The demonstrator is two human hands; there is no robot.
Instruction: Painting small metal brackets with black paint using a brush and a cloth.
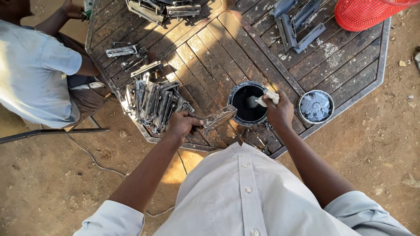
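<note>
While gripped at one end by closed left hand point(181, 124) fingers, metal hinge bracket point(218, 117) juts over octagonal wooden table point(218, 52), touching black paint tin point(248, 103) rim. Right hand point(279, 112) fingers pinched on pale rag point(267, 98) above tin. Open lid point(315, 106) just beside; bracket pile point(153, 102) left.

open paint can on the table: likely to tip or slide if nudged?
Probably stable: the paint can looks squat and sits flat on the slatted table. Its contents look dark and liquid, so a hard shove might slosh. The right hand dips a rag over its rim.
</note>
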